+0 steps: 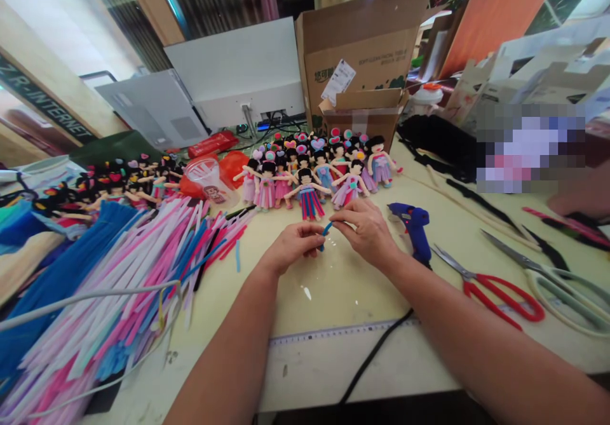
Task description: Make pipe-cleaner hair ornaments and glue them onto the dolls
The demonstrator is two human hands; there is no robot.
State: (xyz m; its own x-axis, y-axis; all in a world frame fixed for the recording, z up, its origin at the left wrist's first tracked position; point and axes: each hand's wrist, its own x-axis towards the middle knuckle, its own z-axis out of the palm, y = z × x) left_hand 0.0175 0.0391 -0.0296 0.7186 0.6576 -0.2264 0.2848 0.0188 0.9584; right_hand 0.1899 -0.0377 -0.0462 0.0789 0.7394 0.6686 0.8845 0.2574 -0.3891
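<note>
head view: forward and down onto a cluttered craft table, seen from above two bare forearms.
table (333, 298): pale yellow top, a ruler strip along the near edge, a black cable trailing off it.
cardboard box (362, 50): open, at the back centre, flaps up, behind the dolls.
pipe cleaner pile (119, 285): big loose heap on the left, pink, white and blue stems fanned out.
dolls (314, 171): a crowd of small finished figures with black hair and pink or blue skirts, standing at the far middle; a second dark-haired row further left.
glue gun (414, 231): blue, resting just right of the right hand, nozzle pointing left.
scissors (495, 288): red-handled, blades open a little, well right of the hands.
left hand (293, 247): curled shut, thumb and forefinger pinched on the lower left end of the blue piece.
right hand (366, 231): fingers together, tips clamped on the upper right end of the same piece.
blue piece (326, 230): short blue stem, held above the table at centre, just in front of the dolls.
key relation: stem bridging the two hands, long axis slanting from lower left up to upper right; both sets of fingertips touching it, neither hand clearly nearer; most of the stem hidden by fingers, exact length cannot be told.
</note>
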